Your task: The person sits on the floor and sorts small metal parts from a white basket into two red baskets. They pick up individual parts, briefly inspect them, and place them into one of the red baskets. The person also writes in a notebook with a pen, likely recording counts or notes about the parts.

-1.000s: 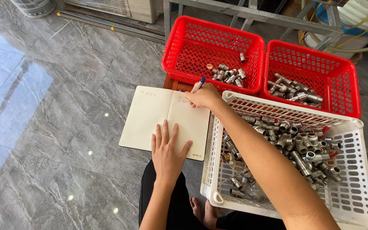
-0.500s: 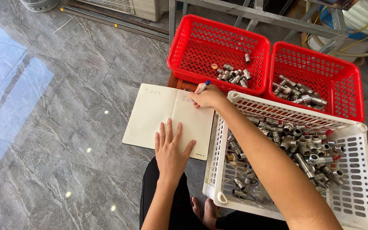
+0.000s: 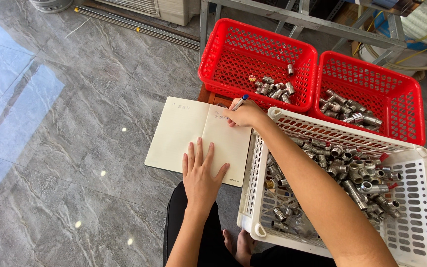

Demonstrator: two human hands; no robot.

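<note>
The right hand (image 3: 243, 116) gripped a blue-capped pen (image 3: 239, 102), its tip on the far right page of an open notebook (image 3: 184, 133) lying on the grey floor. The left hand (image 3: 201, 175) lay open, flat on the near page, left of the white basket (image 3: 411, 237), with 2 red baskets (image 3: 233, 54) beyond.

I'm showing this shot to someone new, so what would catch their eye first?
Probably the two bright red baskets at the top, each holding some metal fittings, and the white basket at right heaped with more. Next, the open notebook on the grey floor: the left hand lies flat on it while the right hand holds a pen to the page.
</note>
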